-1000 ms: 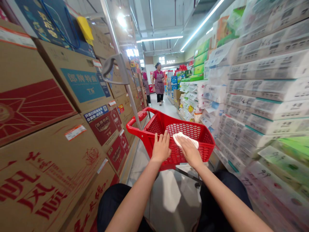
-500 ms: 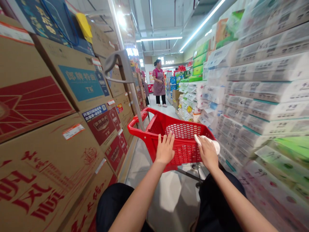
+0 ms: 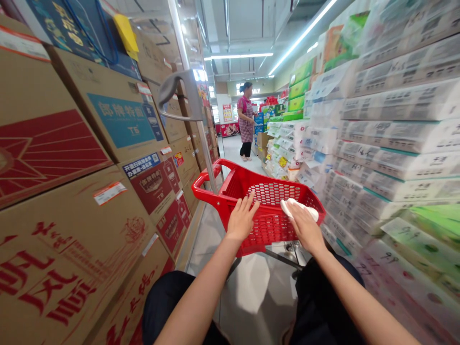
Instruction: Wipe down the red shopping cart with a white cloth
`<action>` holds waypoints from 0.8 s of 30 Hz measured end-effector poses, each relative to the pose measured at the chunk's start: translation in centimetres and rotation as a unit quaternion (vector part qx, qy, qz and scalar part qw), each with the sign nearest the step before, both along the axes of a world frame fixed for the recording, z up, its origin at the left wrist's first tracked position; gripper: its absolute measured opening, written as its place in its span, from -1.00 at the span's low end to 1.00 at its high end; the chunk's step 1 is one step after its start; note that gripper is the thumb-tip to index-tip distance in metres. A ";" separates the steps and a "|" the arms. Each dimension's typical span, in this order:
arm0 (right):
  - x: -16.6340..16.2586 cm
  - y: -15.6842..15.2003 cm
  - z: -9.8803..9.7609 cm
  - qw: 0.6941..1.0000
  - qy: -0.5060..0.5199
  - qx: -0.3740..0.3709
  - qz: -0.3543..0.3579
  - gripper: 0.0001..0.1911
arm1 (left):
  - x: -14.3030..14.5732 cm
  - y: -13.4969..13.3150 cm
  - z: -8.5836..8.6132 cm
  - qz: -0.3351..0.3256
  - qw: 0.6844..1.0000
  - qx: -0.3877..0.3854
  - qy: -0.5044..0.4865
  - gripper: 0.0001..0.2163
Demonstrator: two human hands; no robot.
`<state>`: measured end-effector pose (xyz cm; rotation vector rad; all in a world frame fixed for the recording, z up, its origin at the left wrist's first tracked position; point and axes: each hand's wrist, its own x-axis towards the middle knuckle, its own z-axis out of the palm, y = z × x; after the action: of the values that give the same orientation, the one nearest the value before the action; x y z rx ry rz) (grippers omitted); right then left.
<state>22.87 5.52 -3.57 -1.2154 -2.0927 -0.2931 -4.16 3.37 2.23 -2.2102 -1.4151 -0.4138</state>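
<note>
In front of my knees stands a red plastic shopping cart (image 3: pixel 275 230) with mesh sides. My left hand (image 3: pixel 243 218) rests at the cart's near rim, fingers spread and nothing in them. Under the fingers of my right hand (image 3: pixel 304 227) is a white cloth (image 3: pixel 312 213), pressed to the same rim farther right. Part of the cloth is hidden beneath the hand. The cart's red push handle (image 3: pixel 201 188) sits at its left end, apart from both hands.
Stacked cardboard cartons (image 3: pixel 118 120) line the left side. A grey handle (image 3: pixel 196 103) on a metal pole rises by the cart's left end. Wrapped tissue packs (image 3: pixel 388 134) are piled on the right. A person in a checked apron (image 3: pixel 246 124) stands farther down the aisle.
My right hand and the cloth have shifted left along the rim. My left hand has moved slightly left. The person in the aisle has moved right and turned sideways.
</note>
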 end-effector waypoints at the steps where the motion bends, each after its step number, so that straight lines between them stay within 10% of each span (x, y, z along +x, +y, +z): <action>1: 1.3 0.2 -0.3 1.000 0.002 0.000 -0.014 -0.44 | -0.2 0.0 0.1 0.003 1.000 0.007 -0.006 -0.31; 6: 3.3 1.5 -1.3 0.995 0.042 -0.018 -0.090 -0.47 | 0.1 -0.4 0.5 0.032 0.999 0.018 -0.025 -0.37; 16: -10.4 -0.7 1.3 0.998 0.037 0.007 0.046 -0.41 | 0.5 -0.5 0.0 0.060 0.998 0.013 0.014 -0.24; 24: -2.6 -0.8 1.0 0.999 -0.014 0.022 0.039 -0.44 | -1.5 -0.4 0.3 0.049 0.999 0.008 0.011 -0.34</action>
<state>20.31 4.68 -2.57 -1.1073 -2.1413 -0.3209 -5.71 2.94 2.53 -2.1166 -1.4957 -0.3645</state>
